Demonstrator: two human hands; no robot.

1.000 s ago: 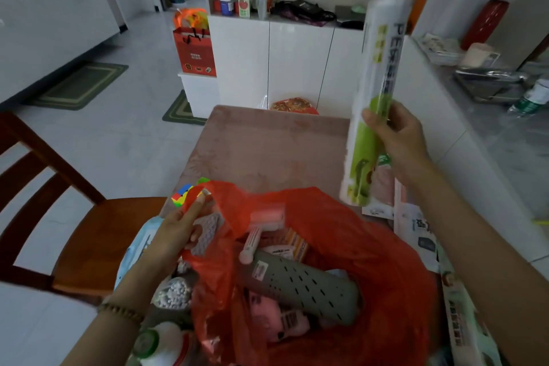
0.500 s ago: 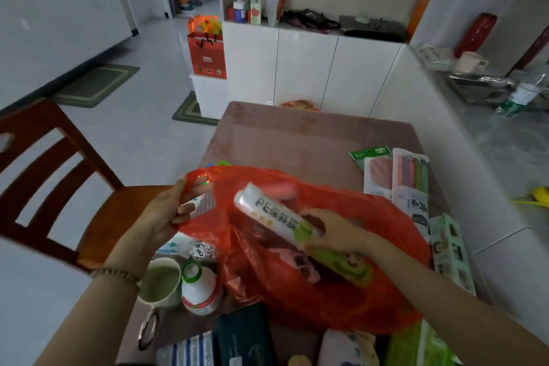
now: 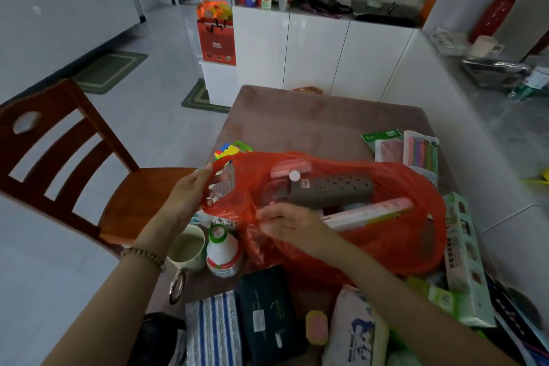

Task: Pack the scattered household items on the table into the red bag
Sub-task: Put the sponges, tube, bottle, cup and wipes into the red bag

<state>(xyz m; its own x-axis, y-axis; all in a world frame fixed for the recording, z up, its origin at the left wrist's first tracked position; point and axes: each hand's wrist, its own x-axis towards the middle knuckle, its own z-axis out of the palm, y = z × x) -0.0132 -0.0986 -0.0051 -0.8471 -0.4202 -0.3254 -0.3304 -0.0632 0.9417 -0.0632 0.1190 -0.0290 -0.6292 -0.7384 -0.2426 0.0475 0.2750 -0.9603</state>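
Note:
The red bag, thin plastic, lies open on the brown table. Inside it I see a grey perforated case, a pink brush and a long white and green roll lying across. My left hand grips the bag's left handle and holds it up. My right hand is at the near rim, its fingers closed on the red plastic; the roll lies free beside it.
Around the bag lie a mug, a small white bottle, a dark pack, a striped cloth, a white pouch, a long green box, flat packets and a colourful cube. A wooden chair stands left.
My right hand brought the roll down from the air into the bag and let it go, then moved to the near rim. My left hand kept hold of the handle.

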